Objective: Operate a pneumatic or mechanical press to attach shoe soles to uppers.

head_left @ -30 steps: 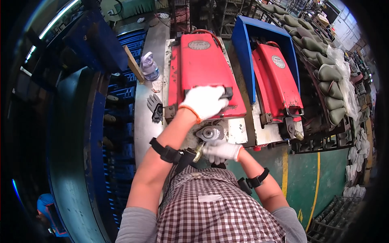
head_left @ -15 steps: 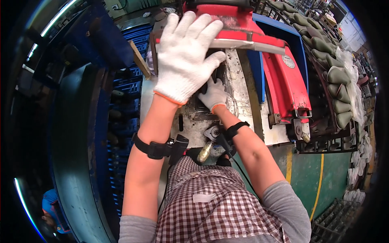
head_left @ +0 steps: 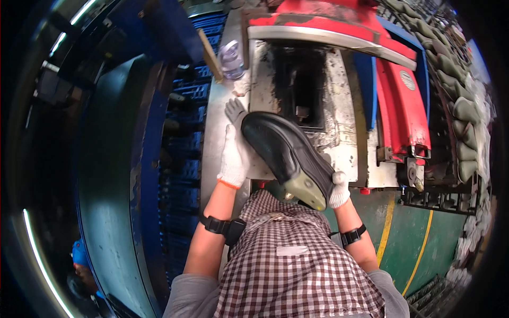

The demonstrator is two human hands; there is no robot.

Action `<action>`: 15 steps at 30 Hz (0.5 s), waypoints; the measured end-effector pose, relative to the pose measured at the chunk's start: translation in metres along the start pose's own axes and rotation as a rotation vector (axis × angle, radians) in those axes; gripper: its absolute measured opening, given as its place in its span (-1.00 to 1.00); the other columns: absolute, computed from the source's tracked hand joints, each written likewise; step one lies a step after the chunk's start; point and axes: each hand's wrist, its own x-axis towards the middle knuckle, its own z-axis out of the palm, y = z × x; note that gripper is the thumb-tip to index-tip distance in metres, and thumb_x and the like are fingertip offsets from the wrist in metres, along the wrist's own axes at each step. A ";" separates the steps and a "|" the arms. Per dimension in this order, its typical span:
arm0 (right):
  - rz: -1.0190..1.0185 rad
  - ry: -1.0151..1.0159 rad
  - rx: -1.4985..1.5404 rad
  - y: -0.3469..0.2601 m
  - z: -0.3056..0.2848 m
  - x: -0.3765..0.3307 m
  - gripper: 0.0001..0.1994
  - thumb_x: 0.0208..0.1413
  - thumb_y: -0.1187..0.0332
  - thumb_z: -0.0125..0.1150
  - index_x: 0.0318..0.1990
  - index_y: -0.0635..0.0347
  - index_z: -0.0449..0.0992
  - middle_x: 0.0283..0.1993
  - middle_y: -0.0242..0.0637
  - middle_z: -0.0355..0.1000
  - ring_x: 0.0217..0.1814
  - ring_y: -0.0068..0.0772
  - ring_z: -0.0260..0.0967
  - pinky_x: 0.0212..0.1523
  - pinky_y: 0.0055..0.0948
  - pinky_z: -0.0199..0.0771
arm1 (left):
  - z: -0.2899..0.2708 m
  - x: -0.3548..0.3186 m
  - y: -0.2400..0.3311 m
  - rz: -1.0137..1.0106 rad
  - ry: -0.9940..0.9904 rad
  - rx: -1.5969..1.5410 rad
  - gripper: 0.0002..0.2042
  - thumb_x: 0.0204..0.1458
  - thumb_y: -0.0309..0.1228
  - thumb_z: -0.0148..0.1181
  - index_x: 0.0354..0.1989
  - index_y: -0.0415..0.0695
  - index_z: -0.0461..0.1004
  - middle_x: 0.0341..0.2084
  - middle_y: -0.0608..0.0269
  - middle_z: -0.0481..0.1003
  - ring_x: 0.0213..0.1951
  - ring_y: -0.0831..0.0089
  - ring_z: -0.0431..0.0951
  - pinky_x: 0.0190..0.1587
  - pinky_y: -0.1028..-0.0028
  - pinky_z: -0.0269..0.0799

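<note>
A black shoe (head_left: 278,143) on an olive-green last (head_left: 307,192) lies slantwise in front of me, toe to the far left. My right hand (head_left: 339,190), in a white glove, is closed round its near right end. Beside the toe is my left hand (head_left: 234,156), gloved too, with greyish fingers stretched out and spread; the shoe partly covers it. Whether it bears any of the shoe's weight I cannot tell. Just beyond the shoe, a dark rectangular cavity (head_left: 310,85) sits in the worn metal worktop (head_left: 260,79).
A raised red cover (head_left: 334,29) with a metal edge is above the cavity. To its right stands a second red cover (head_left: 397,111). A clear plastic bottle (head_left: 231,61) stands at the far left. Green lasts (head_left: 461,114) line a rack on the right. Blue machinery (head_left: 143,132) fills the left.
My left hand has come down from in front of the red cover to the shoe's toe. My right hand has left the cavity and moved nearer, now holding the black shoe.
</note>
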 end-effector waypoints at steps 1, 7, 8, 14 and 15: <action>0.064 0.048 0.052 0.006 -0.004 -0.005 -0.06 -0.22 0.44 0.43 0.46 0.38 0.20 0.43 0.12 0.32 0.46 0.08 0.31 0.53 -0.01 0.24 | 0.004 -0.007 0.004 -0.142 -0.020 -0.170 -0.35 0.44 0.08 -0.19 0.39 -0.29 0.28 0.25 -0.01 0.46 0.30 0.16 0.43 0.41 0.16 0.28; 0.095 0.083 0.157 0.037 -0.014 -0.004 -0.07 -0.21 0.41 0.41 0.45 0.39 0.22 0.41 0.13 0.33 0.38 0.09 0.38 0.49 -0.03 0.31 | -0.006 -0.057 0.019 0.014 -0.189 -0.075 -0.38 0.47 0.03 -0.28 0.29 -0.32 0.39 0.14 0.02 0.54 0.21 0.23 0.51 0.36 0.21 0.35; 0.125 0.083 0.210 0.039 -0.012 -0.003 -0.08 -0.20 0.39 0.41 0.45 0.39 0.22 0.41 0.12 0.34 0.38 0.08 0.39 0.49 -0.04 0.32 | -0.006 -0.063 0.020 0.030 -0.208 -0.038 -0.38 0.47 0.03 -0.28 0.29 -0.32 0.39 0.14 0.01 0.54 0.21 0.23 0.51 0.36 0.22 0.34; 0.105 0.176 0.054 0.036 -0.032 -0.014 -0.09 -0.21 0.36 0.38 0.42 0.47 0.24 0.41 0.12 0.34 0.39 0.06 0.38 0.49 -0.07 0.32 | -0.022 -0.082 0.031 0.000 -0.085 -0.011 -0.58 0.34 -0.27 -0.04 0.20 -0.34 0.44 0.05 -0.03 0.58 0.11 0.22 0.57 0.30 0.23 0.42; 0.136 0.156 -0.044 0.033 -0.030 -0.015 -0.12 -0.18 0.38 0.34 0.42 0.47 0.24 0.41 0.12 0.34 0.40 0.06 0.37 0.48 -0.07 0.31 | -0.029 -0.084 0.035 -0.028 -0.029 0.008 -0.62 0.28 -0.34 0.00 0.16 -0.33 0.46 0.00 -0.02 0.60 0.05 0.22 0.61 0.24 0.23 0.48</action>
